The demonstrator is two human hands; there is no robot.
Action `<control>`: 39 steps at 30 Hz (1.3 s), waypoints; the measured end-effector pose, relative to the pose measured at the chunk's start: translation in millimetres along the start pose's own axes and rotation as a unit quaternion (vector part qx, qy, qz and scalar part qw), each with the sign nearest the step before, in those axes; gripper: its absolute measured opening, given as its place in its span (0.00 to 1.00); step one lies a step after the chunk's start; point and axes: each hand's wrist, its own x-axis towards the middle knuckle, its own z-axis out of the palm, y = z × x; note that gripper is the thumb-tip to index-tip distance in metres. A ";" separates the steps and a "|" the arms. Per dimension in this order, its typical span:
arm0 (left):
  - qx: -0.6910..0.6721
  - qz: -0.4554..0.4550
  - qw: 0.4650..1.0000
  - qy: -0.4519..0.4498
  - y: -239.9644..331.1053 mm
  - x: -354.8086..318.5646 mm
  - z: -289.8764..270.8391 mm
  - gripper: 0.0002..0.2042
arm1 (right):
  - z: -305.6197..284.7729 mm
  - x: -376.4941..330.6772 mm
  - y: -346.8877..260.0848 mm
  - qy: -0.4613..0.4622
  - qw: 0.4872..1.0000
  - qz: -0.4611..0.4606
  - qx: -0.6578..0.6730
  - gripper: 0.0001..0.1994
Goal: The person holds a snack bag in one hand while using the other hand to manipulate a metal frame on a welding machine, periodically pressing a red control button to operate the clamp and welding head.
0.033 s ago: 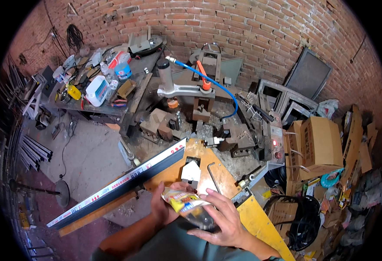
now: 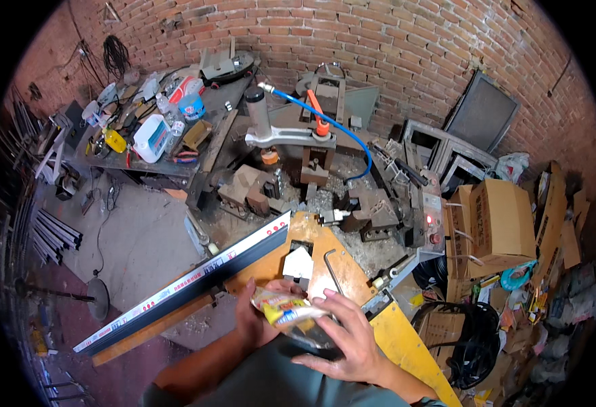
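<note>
Between my two hands, close to my body, is a crinkled plastic packet (image 2: 286, 309) with yellow, white and blue print; its lower part is see-through, with something dark inside or behind it. My left hand (image 2: 252, 320) supports the packet from the left, its fingers partly behind it. On the other side, my right hand (image 2: 352, 338) grips the packet's right edge between bent fingers and thumb. Just beyond my hands lie a white pointed piece (image 2: 299, 263) and a hex key (image 2: 332, 268) on the orange machine table (image 2: 318, 237).
A long dark profile with a white printed strip (image 2: 196, 278) extends left from the table. Behind stands a machine with a blue hose (image 2: 342, 125) and clamps. Bottles crowd a bench (image 2: 155, 169) at far left. Cardboard boxes (image 2: 505, 217) and a black cable coil (image 2: 478, 339) are at right.
The packet has tipped slightly, its top looking flatter between my hands. Both hands keep nearly the same place and grip.
</note>
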 end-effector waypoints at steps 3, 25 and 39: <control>-0.025 -0.009 1.000 -0.016 0.7 4.2 0.5 0.36 | -3.6 -2.4 -2.1 0.006 1.000 -0.016 -0.025 0.28; -0.099 0.026 0.995 -0.007 13.9 5.4 -20.7 0.35 | 1.1 -26.5 24.3 0.102 0.993 -0.001 0.055 0.11; 0.065 0.014 0.997 -0.035 95.2 -14.9 -90.3 0.29 | 77.0 -106.9 178.0 0.166 0.936 0.221 -0.218 0.17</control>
